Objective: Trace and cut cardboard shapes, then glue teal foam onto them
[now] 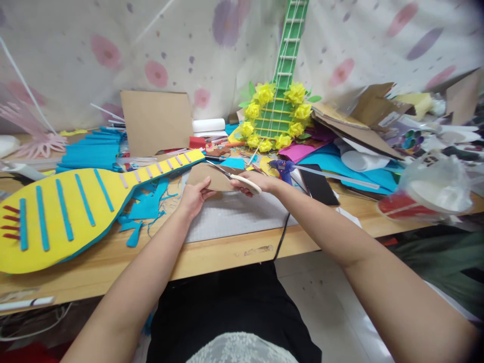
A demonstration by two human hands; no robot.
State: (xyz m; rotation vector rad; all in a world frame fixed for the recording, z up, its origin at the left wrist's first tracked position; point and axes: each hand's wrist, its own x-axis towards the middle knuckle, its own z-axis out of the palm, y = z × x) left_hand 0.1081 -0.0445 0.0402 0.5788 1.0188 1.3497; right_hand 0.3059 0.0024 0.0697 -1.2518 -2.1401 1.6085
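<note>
While your left hand (194,198) steadies the brown cardboard piece (202,173) over the grey cutting mat (227,223), your right hand (257,180) brings the scissors (252,187) in from the other side. You pinch the card's near edge on the left, thumb on top and the other fingers mostly hidden beneath. On the right, your fingers are curled around the pale handles; which of them pass through the loops, you can't tell from here. The metal blades lie at the card's far right part, too small to show whether they are biting.

Judging by how things lie, you are mid-cut: the card is one piece in your grip, and no freed part can be made out, so the separating looks undone. To your left, the yellow lute-shaped piece (72,196) seems much further along, with blue strips (64,210) across its body and lilac bars up its neck, though no strings show on it. By contrast, the green stringed instrument (278,120) behind the mat has its strings and yellow flowers on, and looks finished.
</note>
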